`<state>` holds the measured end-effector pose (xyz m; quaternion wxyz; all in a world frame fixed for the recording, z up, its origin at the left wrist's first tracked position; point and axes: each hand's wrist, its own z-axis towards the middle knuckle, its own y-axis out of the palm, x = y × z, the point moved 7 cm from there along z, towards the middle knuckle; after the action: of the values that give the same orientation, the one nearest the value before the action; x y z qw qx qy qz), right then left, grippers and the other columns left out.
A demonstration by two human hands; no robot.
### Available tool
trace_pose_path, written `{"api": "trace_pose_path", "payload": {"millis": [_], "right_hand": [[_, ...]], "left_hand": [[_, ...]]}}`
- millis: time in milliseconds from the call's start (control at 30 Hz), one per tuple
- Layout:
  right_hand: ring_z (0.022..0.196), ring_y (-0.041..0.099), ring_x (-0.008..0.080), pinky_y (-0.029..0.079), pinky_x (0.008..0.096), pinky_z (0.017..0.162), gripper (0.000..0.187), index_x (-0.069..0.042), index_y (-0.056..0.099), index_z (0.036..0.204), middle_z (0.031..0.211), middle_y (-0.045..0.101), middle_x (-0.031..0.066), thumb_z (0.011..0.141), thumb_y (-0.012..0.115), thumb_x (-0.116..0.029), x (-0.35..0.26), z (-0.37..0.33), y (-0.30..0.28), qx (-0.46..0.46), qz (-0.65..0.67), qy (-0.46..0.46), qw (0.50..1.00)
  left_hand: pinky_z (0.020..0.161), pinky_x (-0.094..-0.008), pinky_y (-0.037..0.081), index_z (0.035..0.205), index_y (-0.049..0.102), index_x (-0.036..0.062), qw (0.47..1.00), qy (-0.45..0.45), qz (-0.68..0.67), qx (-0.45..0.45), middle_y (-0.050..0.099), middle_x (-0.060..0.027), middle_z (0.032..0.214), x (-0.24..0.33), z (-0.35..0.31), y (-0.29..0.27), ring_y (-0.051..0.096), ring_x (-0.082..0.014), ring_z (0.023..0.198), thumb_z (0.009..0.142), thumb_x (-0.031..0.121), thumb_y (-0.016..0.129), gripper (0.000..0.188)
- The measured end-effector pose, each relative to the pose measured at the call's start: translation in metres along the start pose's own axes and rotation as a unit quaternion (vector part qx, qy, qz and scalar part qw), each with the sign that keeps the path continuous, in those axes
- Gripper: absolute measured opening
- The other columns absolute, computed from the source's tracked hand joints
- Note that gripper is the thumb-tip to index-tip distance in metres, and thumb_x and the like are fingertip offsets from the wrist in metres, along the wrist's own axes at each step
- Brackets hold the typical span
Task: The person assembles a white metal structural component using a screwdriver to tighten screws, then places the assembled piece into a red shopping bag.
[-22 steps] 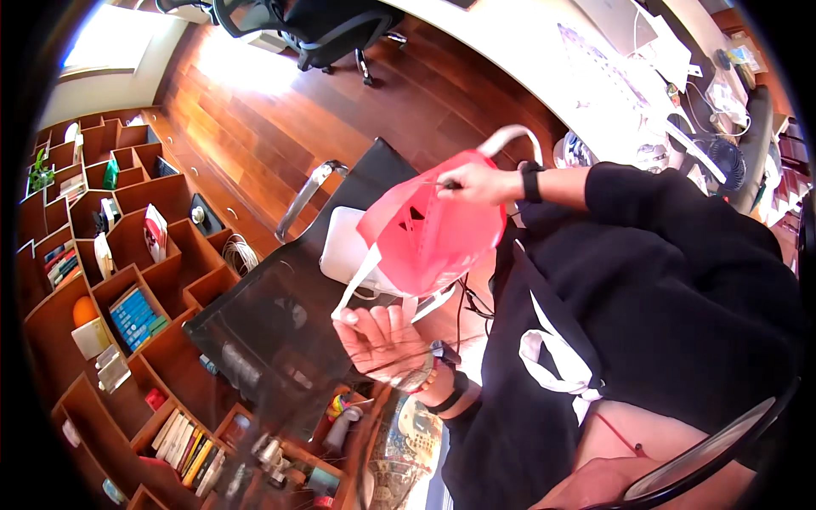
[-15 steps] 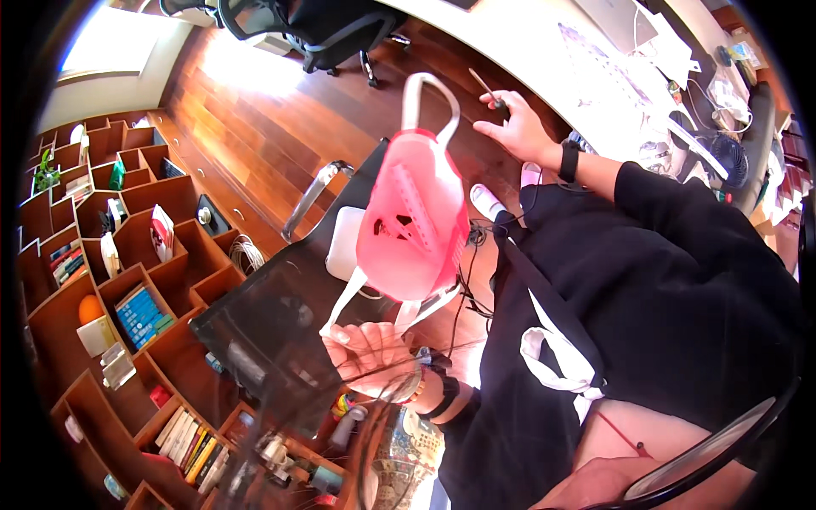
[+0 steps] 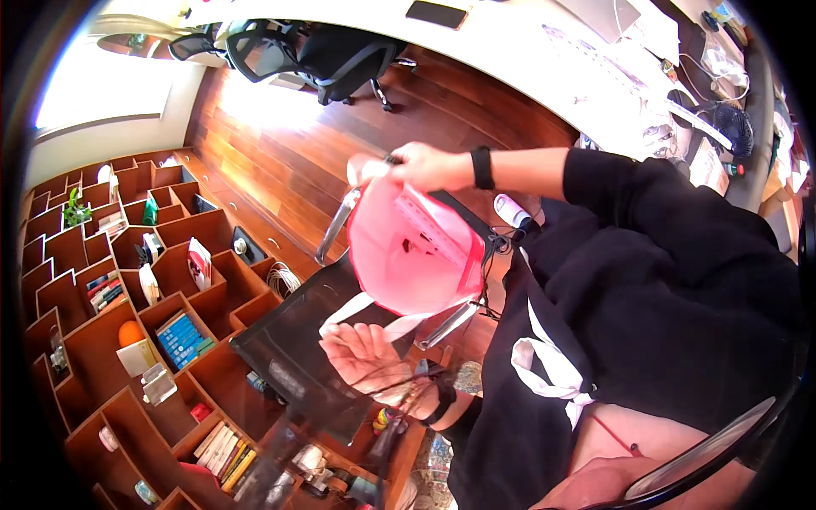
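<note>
A pink bag [image 3: 399,255] with white handles hangs open-mouthed in front of me; inside it a long pink ruler-like strip and small dark marks or bits show. My left hand [image 3: 365,361] is palm up, with the near white handle [image 3: 353,310] hooked in its loosely curled fingers. At the bag's far rim is my right hand [image 3: 429,166], fingers closed and slightly blurred. A small dark piece of a slim tool [image 3: 393,159] shows at its fingertips; the rest is hidden. Whether that hand also grips the far handle I cannot tell.
Under the bag stands a black chair [image 3: 297,331] with metal arms. A wooden shelf unit [image 3: 85,314] with books and small items fills the left. A white desk [image 3: 510,51] with a phone [image 3: 436,14] and a small fan [image 3: 729,127] runs along the far right. Another office chair [image 3: 340,59] stands beyond.
My right hand, with the slim tool, has moved left to the bag's far rim. The bag's far handle no longer stands up in view. My left hand stays on the near handle.
</note>
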<state>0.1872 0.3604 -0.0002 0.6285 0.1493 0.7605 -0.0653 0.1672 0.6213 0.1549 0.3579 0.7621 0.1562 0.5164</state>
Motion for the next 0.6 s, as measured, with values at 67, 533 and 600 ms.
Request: {"api": "trace_pose_path", "payload": {"millis": [67, 533, 600], "right_hand": [[0.061, 0.058, 0.0177, 0.047, 0.0367, 0.059, 0.024, -0.001, 0.062, 0.085, 0.073, 0.063, 0.0079, 0.086, 0.056, -0.024, -0.062, -0.031, 0.038, -0.11, 0.012, -0.092, 0.99], [0.082, 0.062, 0.039, 0.048, 0.0451, 0.073, 0.026, -0.001, 0.065, 0.09, 0.083, 0.065, 0.0208, 0.085, 0.052, -0.023, 0.022, 0.01, 0.062, -0.069, -0.292, -0.014, 0.954], [0.086, 0.062, 0.0399, 0.048, 0.0468, 0.077, 0.026, 0.0, 0.064, 0.092, 0.089, 0.065, 0.0227, 0.086, 0.051, -0.022, 0.043, 0.015, 0.044, 0.017, -0.288, 0.014, 0.957]], "left_hand": [[0.044, -0.0214, 0.024, 0.098, 0.052, 0.0033, 0.998, 0.0, 0.053, 0.028, 0.032, 0.0035, 0.059, 0.008, 0.018, -0.045, 0.026, -0.0058, 0.048, 0.101, 0.02, 0.04, 0.02], [0.045, -0.0218, 0.032, 0.101, 0.059, 0.0014, 0.915, 0.025, 0.251, 0.315, 0.038, 0.0048, 0.056, 0.061, 0.006, -0.232, 0.032, -0.0052, 0.044, 0.094, 0.018, 0.053, 0.019], [0.048, -0.0217, 0.036, 0.096, 0.06, 0.0009, 0.892, 0.053, 0.33, 0.305, 0.044, 0.0031, 0.058, 0.057, 0.013, -0.242, 0.039, -0.0055, 0.048, 0.092, 0.015, 0.054, 0.016]]}}
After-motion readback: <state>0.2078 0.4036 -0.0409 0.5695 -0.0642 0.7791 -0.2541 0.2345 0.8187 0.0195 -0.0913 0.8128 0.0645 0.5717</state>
